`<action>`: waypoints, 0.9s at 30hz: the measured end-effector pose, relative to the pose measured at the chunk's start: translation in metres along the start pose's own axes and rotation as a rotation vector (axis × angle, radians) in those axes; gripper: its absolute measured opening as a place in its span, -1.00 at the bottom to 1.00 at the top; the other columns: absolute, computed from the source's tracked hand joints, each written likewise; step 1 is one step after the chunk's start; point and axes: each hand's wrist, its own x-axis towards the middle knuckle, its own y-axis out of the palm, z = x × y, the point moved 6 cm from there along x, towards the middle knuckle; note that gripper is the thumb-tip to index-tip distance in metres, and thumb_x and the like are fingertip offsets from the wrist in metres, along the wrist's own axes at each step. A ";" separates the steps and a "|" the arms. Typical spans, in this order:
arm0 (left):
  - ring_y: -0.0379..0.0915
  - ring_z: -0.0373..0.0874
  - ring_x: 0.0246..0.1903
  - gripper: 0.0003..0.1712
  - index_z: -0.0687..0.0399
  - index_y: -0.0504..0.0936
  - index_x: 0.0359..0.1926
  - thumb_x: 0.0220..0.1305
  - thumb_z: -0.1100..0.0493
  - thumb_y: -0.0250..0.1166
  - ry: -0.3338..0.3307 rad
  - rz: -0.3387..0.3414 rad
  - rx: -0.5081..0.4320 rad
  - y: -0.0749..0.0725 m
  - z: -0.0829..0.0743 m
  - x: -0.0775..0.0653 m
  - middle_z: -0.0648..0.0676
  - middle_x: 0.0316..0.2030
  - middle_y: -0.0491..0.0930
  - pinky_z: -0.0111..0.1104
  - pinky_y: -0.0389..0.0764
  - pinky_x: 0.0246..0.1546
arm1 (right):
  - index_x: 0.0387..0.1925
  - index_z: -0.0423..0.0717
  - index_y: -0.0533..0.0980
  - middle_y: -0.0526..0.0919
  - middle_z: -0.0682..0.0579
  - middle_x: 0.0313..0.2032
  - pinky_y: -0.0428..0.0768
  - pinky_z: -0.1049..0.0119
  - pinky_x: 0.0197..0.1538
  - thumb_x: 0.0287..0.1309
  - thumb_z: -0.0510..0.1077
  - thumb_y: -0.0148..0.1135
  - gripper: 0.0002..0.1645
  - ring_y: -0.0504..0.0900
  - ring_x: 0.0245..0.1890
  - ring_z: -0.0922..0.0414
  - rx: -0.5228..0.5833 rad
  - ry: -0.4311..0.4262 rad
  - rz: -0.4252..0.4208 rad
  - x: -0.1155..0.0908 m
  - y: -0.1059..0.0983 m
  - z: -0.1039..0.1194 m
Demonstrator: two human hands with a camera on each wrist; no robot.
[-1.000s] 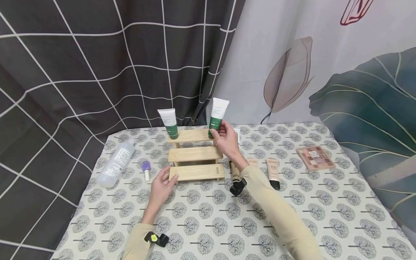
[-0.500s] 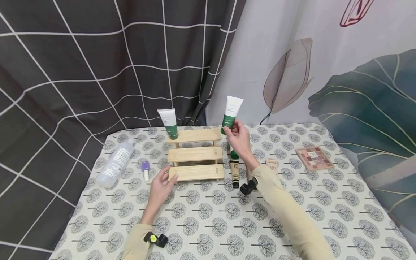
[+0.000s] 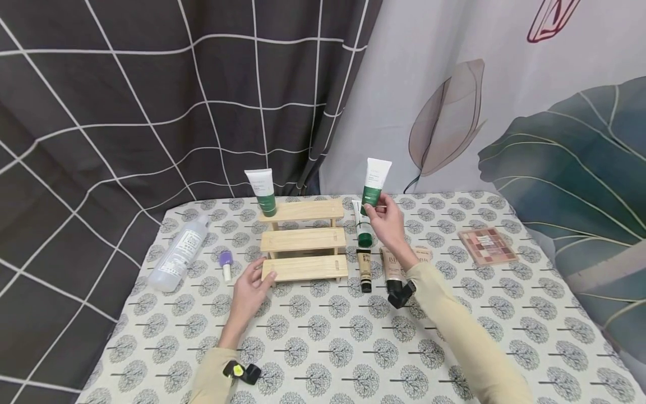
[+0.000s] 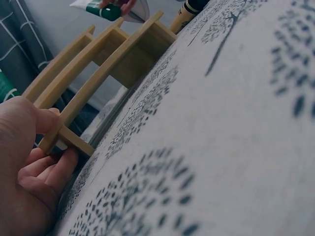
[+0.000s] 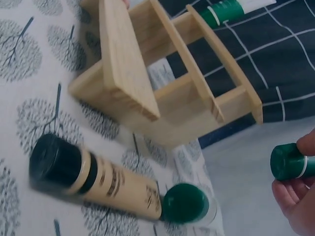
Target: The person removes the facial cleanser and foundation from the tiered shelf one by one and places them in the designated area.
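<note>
My left hand [image 3: 251, 290] grips the left end of the lowest tier of a three-tier wooden stand [image 3: 303, 241]. In the left wrist view its thumb lies over the board, with fingers below. A white-and-green squeeze tube [image 3: 376, 178] is pinched in my right hand [image 3: 388, 223], raised to the right of the stand with its green cap [image 5: 286, 162] downward. A matching tube [image 3: 262, 191] stands on the top tier's left end. Under the right hand, another white-and-green tube [image 3: 364, 229] lies on the tablecloth.
A tan tube with a black cap [image 3: 364, 270] and a BB cream tube [image 3: 392, 268] lie right of the stand, with another tan tube [image 3: 423, 254] partly behind my forearm. Farther right is a makeup palette [image 3: 488, 246]. A clear bottle [image 3: 180, 255] and small purple-and-white bottle [image 3: 226, 262] lie left.
My right hand has carried the squeeze tube rightward from the top tier's right end, lowering slightly in the last half second. The tubes beneath it show more. My left hand stays put.
</note>
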 end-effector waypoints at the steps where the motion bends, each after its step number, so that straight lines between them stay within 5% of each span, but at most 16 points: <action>1: 0.59 0.26 0.17 -0.31 0.12 0.35 0.43 0.36 0.13 0.35 0.000 0.001 0.000 0.000 0.000 0.000 0.39 0.30 0.47 -0.29 0.70 0.11 | 0.34 -0.27 0.34 0.57 -0.25 0.11 0.74 0.08 0.13 0.40 -0.15 0.21 -0.42 0.66 0.06 -0.12 -0.009 0.003 -0.002 0.000 -0.002 -0.002; 16: 0.59 0.29 0.14 -0.30 0.18 0.36 0.43 0.36 0.12 0.36 0.027 -0.009 0.011 0.000 -0.003 -0.001 0.42 0.27 0.49 -0.22 0.70 0.12 | 0.31 -0.34 0.35 0.58 -0.29 0.05 0.67 0.03 0.21 0.40 -0.17 0.17 -0.45 0.61 0.03 -0.14 -0.131 -0.002 -0.025 -0.006 -0.021 -0.033; 27: 0.60 0.27 0.15 -0.29 0.15 0.34 0.44 0.36 0.10 0.36 0.005 -0.003 0.007 0.000 -0.001 -0.002 0.40 0.28 0.49 -0.24 0.71 0.12 | 0.31 -0.35 0.36 0.59 -0.28 0.04 0.62 0.00 0.23 0.39 -0.13 0.19 -0.43 0.58 0.01 -0.12 -0.222 0.093 -0.012 -0.005 -0.030 -0.058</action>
